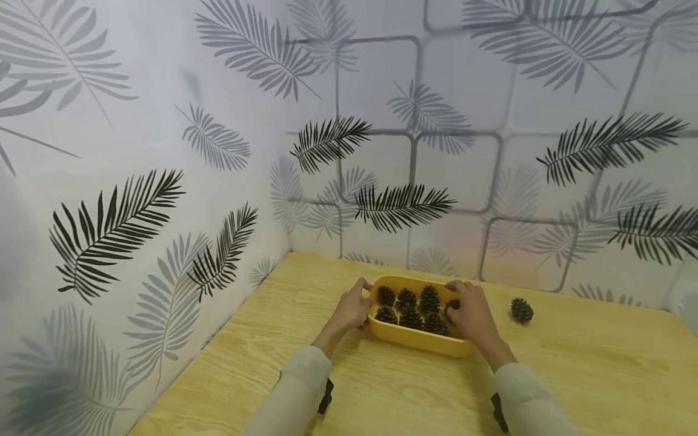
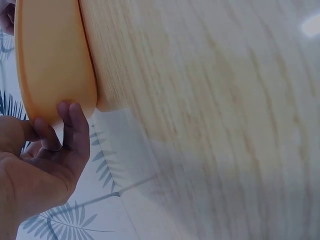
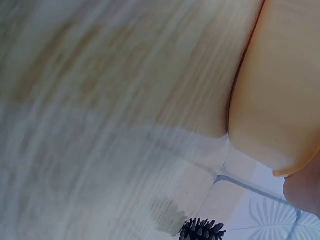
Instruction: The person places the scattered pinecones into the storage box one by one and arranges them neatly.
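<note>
A yellow oblong tub (image 1: 414,339) stands on the table with several brown pine cones (image 1: 411,317) inside, set in two rows. My left hand (image 1: 351,309) grips the tub's left end; in the left wrist view the thumb is at the rim and fingertips press the outer wall (image 2: 55,55). Over the right end, my right hand (image 1: 473,312) reaches inside and pinches a pine cone (image 1: 452,304), partly hidden by the fingers. Only a bit of that hand (image 3: 304,187) shows beside the rim in the right wrist view.
One loose pine cone (image 1: 521,310) lies on the wood-grain table (image 1: 600,357), right of the tub. Behind the table and along its left side rise walls (image 1: 376,169) patterned with leaves.
</note>
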Demonstrator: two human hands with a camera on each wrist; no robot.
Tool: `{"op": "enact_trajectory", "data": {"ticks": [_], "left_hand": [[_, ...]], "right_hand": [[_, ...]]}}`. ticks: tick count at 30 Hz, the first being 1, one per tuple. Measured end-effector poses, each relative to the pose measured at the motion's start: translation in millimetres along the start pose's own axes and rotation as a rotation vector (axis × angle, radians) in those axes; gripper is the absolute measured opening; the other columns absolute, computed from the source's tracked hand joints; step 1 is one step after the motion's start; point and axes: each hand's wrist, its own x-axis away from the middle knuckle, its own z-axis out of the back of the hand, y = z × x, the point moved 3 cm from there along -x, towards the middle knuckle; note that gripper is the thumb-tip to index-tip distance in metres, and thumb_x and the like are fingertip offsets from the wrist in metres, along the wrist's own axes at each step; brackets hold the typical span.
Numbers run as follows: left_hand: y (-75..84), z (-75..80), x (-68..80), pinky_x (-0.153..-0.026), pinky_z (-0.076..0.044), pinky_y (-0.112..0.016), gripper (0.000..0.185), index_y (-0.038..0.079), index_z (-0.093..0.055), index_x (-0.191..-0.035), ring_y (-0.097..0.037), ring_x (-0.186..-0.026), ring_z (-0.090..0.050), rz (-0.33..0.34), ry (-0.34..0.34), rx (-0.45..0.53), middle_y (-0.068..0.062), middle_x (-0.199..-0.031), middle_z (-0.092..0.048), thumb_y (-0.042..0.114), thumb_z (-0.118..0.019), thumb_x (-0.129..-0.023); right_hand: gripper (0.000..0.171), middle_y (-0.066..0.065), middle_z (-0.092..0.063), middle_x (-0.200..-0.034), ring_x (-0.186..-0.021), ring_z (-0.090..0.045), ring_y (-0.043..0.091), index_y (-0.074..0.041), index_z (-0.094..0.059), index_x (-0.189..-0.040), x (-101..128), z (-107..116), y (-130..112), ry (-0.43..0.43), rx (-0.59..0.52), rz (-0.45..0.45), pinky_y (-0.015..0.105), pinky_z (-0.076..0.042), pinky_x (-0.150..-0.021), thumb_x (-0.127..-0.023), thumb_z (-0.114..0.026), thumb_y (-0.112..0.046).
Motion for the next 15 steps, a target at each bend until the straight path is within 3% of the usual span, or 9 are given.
{"op": "enact_trajectory", "data": {"ticks": [7,15], "left_hand": [[1.5,-1.3,-2.1,-0.050,-0.060,-0.041,0.029,0.002,-0.048,-0.138,-0.038,-0.059,-0.071,-0.003,-0.001,-0.001,-0.010,-0.070,-0.063,0.004,-0.047,-0.110],[-0.5,1.0,0.6,-0.047,-0.058,-0.036,0.028,0.001,-0.048,-0.135,-0.025,-0.050,-0.067,-0.009,-0.005,0.025,-0.011,-0.072,-0.067,0.004,-0.049,-0.108]], "right_hand": [[0.045,0.033,-0.060,-0.132,-0.122,-0.055,0.052,0.010,-0.058,-0.134,2,17,8,0.012,-0.155,0.023,0.064,-0.048,-0.100,-0.092,-0.072,0.006],[0.045,0.028,-0.058,-0.140,-0.129,-0.053,0.051,0.002,-0.057,-0.139,8,38,10,-0.024,-0.260,0.006,0.063,-0.047,-0.103,-0.097,-0.073,-0.005]]}}
